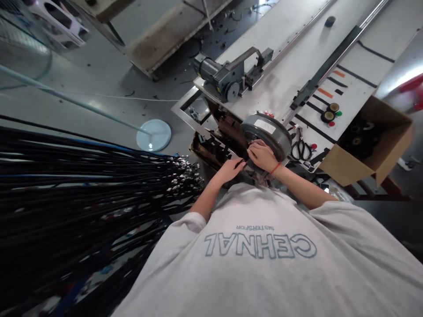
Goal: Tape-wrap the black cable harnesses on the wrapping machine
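My left hand [232, 171] is closed, its fingertips pinching a thin black piece [238, 163] that looks like a cable or strip. Just to the right, my right hand [261, 155] has its fingers curled together against the near side of a heavy grey round drum [269, 132] with a white label. What the right fingers hold is hidden beneath them. Below and left of the hands, dark metal parts [214, 147] sit in an open box-like frame under the bench end.
Long black cable bundles [178, 176] hang at the left. A motor unit [218, 75] is mounted on the white bench [280, 83]. Black-handled scissors [300, 147], tape rolls [328, 115] and a cardboard box [393, 141] are to the right. A pole's round base [153, 135] stands on the floor.
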{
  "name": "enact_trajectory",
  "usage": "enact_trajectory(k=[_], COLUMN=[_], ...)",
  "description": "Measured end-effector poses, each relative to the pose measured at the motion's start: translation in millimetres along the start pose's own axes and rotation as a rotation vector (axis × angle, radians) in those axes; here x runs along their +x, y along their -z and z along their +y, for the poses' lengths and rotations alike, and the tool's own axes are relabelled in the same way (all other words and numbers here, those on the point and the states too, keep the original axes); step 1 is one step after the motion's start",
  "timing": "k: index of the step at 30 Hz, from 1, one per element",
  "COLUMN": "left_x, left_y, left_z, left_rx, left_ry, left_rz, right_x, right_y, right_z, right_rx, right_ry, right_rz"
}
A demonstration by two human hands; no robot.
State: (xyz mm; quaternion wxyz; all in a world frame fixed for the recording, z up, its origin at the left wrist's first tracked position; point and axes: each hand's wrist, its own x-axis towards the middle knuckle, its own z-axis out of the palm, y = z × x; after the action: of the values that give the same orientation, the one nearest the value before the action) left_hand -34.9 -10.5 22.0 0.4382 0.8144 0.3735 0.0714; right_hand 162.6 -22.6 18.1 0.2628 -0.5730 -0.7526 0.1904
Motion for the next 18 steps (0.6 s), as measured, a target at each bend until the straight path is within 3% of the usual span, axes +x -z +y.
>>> enact_trajectory(k=[5, 8, 11, 13, 15, 18], left_x=[-10.2, -4.5, 33.8, 75.1, 114.5, 144.5], left_y=[-0.8, -12.0, -30.9, -40.3, -44.2, -45.9], left_z=[14.8, 25.5, 41.1, 48.9, 50.8, 43.5], left_rx=[0.175, 0.203, 0.351, 0.434, 0.450, 0.435], left_ry=[0.040, 0.136, 0.134, 0.086, 0.102, 0.149], left_rz=[0.053, 0.253, 0.408, 0.358, 0.210, 0.095], right_x=[14.1, 0.3, -35.1, -58.1, -72.9, -73.3], right_y=[0.6, 18.4, 56.7, 86.2, 109.1, 120.8], right_z=[-6.5, -27.4, -47.6, -46.7, -30.6, 13.4], right_rx=[-0.154, -0.022, 0.198, 0.224, 0.197, 0.299], right_ry=[-0.195, 0.000, 0.184, 0.068, -0.154, -0.541], right_rz=[-0.169, -0.101, 0.073, 0.272, 0.467, 0.545])
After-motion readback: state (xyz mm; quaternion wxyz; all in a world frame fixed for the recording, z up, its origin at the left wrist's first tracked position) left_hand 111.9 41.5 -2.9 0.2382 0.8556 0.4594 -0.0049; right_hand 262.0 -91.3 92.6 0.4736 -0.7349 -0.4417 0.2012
